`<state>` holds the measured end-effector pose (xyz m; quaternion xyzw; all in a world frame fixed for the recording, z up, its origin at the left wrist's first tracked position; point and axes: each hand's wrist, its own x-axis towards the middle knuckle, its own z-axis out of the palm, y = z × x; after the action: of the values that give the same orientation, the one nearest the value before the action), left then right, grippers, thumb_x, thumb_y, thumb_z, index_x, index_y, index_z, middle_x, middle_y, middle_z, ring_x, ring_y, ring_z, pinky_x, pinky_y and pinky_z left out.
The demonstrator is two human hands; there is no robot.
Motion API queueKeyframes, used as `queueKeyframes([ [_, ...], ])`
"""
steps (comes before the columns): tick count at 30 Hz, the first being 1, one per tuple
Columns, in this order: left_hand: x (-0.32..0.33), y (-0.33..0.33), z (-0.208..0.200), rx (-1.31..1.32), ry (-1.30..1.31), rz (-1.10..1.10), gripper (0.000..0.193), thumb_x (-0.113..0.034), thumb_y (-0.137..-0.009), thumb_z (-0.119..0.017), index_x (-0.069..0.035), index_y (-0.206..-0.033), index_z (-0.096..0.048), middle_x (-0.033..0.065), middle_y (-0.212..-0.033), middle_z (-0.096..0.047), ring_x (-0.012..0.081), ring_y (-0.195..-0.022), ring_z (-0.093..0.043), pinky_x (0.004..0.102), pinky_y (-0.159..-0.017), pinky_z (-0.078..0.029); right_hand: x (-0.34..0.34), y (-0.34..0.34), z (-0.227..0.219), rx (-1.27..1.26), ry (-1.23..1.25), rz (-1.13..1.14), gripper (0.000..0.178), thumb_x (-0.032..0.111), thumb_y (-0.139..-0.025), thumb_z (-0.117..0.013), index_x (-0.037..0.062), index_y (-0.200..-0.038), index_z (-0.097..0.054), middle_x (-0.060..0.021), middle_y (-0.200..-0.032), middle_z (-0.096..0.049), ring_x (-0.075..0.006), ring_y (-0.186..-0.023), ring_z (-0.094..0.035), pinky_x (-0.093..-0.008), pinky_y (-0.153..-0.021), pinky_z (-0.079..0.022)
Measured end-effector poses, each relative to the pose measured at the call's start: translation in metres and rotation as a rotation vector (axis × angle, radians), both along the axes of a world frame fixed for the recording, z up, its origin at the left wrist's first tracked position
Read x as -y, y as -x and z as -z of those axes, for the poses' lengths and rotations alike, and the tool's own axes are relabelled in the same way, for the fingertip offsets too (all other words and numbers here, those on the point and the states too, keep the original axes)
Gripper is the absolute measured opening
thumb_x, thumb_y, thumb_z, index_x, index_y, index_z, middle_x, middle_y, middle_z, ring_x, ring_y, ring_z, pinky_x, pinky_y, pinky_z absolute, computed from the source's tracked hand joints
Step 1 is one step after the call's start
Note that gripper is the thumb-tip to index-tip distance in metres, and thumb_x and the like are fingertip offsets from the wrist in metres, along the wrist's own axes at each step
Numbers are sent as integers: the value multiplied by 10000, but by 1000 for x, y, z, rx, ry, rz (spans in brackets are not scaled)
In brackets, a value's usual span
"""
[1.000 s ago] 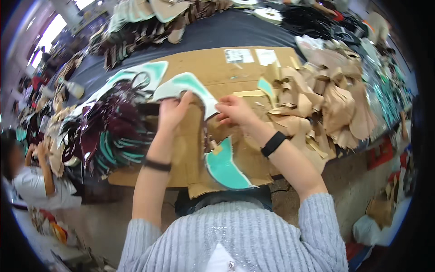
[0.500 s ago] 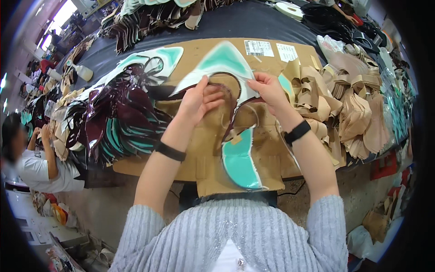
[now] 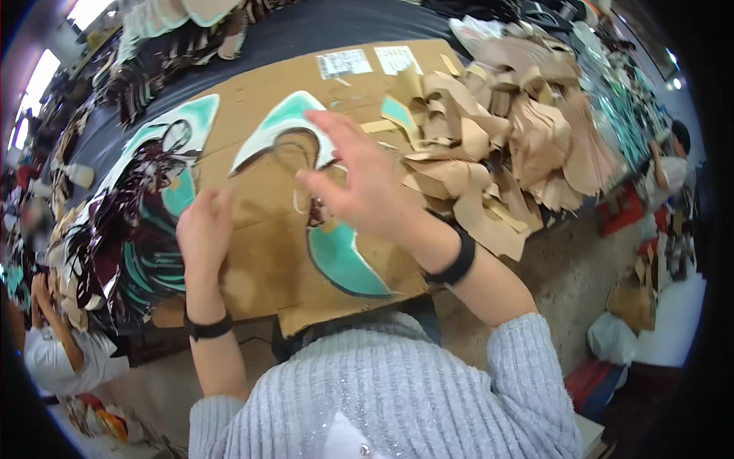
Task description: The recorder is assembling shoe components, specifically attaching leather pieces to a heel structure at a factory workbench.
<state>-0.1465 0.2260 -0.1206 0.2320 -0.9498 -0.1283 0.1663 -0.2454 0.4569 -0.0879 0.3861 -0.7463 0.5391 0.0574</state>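
Note:
A white shoe-upper piece with a teal-shaded, pointed shape (image 3: 294,105) lies on the cardboard, its curved cutout toward me. Below it, a teal-lined piece with a dark edge (image 3: 340,260) also lies on the cardboard. My right hand (image 3: 363,180) is over the right side of these pieces, thumb and fingers apart, hiding part of them. To the left, my left hand (image 3: 205,233) is beside a pile of glossy maroon pieces (image 3: 126,222). Its blurred fingertips are close to a teal-backed piece with a tan patch (image 3: 181,195); whether they grip it is unclear.
Cardboard (image 3: 252,252) covers the table in front of me. Tan and beige cut pieces (image 3: 489,138) are heaped on the right. White-teal pieces (image 3: 195,118) lie behind the maroon pile. Farther back are more stacked pieces (image 3: 164,27). A person (image 3: 65,356) works at the left.
Both hands have let go of the white-teal piece, which now rests on the cardboard. My left hand has moved left toward the maroon pile. The view has shifted to the right.

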Motion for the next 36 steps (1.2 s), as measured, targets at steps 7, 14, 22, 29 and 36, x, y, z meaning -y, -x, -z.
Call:
queueKeyframes([
  [7, -24, -17, -12, -244, -141, 198, 234, -166, -877, -600, 8, -1031, -626, 125, -824, -666, 252, -783, -636, 436, -1009, -384, -123, -37, -26, 295, -16, 286, 441, 44, -841, -601, 50, -1276, -527, -86, -1243, -560, -161, -1112, -546, -279, -861, -475],
  [14, -73, -60, -95, -372, -963, 522, 375, -230, -937, -497, 105, -1089, -567, 123, -837, -651, 188, -834, -637, 358, -852, -489, -238, -26, 10, 323, 30, 538, 260, 46, -890, -596, -33, -1137, -584, -78, -1030, -650, -123, -957, -605, -255, -842, -480],
  [22, -45, -50, -141, -389, -965, 757, 453, -303, -1006, -355, 93, -1166, -507, 75, -752, -587, 177, -761, -598, 346, -794, -496, -203, 19, 0, 32, -118, 417, 170, 14, -843, -617, -4, -1011, -637, -77, -853, -662, -129, -786, -643, -246, -693, -504],
  [29, -59, 18, -146, -238, -887, 759, 368, -247, -989, -443, 56, -1168, -555, 53, -787, -606, 137, -804, -613, 275, -783, -489, -171, 60, -32, -91, -423, 194, 167, 35, -808, -601, 23, -968, -646, -98, -899, -653, -228, -810, -641, -311, -701, -517],
  [36, -121, 95, -81, 164, -973, 793, 300, -255, -953, -549, 20, -1040, -634, 35, -809, -654, 90, -770, -621, 243, -752, -511, -171, 97, 6, -582, -702, 62, 158, 37, -746, -601, 41, -898, -643, -81, -1060, -618, -280, -1061, -556, -388, -846, -484],
])
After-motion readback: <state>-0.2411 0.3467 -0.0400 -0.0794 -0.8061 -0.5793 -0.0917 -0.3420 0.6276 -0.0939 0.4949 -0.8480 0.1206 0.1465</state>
